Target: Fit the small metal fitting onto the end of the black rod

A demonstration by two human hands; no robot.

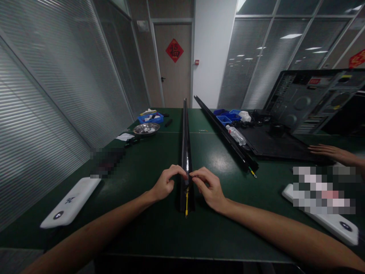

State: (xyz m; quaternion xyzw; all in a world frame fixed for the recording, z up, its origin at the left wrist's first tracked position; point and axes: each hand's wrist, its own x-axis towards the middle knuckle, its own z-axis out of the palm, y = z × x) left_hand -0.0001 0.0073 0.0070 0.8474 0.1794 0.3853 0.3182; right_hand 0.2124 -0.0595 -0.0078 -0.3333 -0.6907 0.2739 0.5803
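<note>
A long, narrow black channel strip (186, 148) runs away from me along the table. From its near end sticks a short yellow wire (187, 201) with a ring terminal. My left hand (165, 184) is on the strip's left side, index fingertip touching it and thumb held apart. On the other side, my right hand (211, 188) has index finger and thumb drawn together at the strip's right edge; anything between them is too small to make out. A second black strip (225, 137) with a green-yellow wire (252, 172) lies to the right.
At the back left are a metal bowl (151, 125) and a blue tray (148, 119). Blue bins (224, 120), a clear plastic bottle (236, 135) and an open computer case (302, 101) stand right. Another person's hand (330, 152) rests nearby. White devices (71, 201) flank both sides.
</note>
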